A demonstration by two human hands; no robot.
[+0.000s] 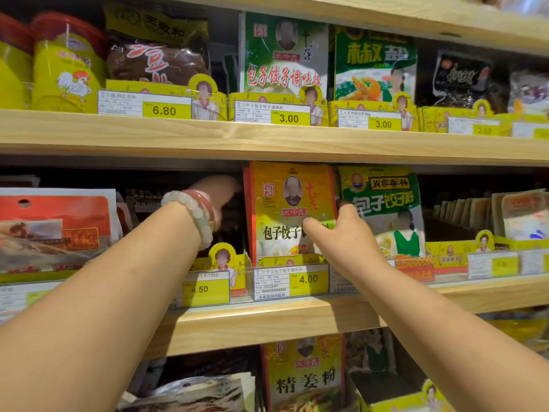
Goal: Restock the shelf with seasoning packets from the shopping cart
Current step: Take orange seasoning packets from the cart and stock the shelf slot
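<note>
- Now, yellow-and-red seasoning packet [285,209] stands upright at frame centre on middle shelf [267,319], behind the 4.00 price tag [292,282].
- Right hand [341,233] at packet's 4 o'clock pinches its right edge, thumb on the front, fingers curled behind.
- Left hand [219,197] at packet's 9 o'clock reaches into the dark slot beside it; fingers hidden, cannot tell their state.
- Bead bracelets [193,212] on left wrist.
- Green packet [386,209] just beside at 3 o'clock.
- Upper shelf [267,138] at 12 o'clock holds a similar green-topped packet [285,55].
</note>
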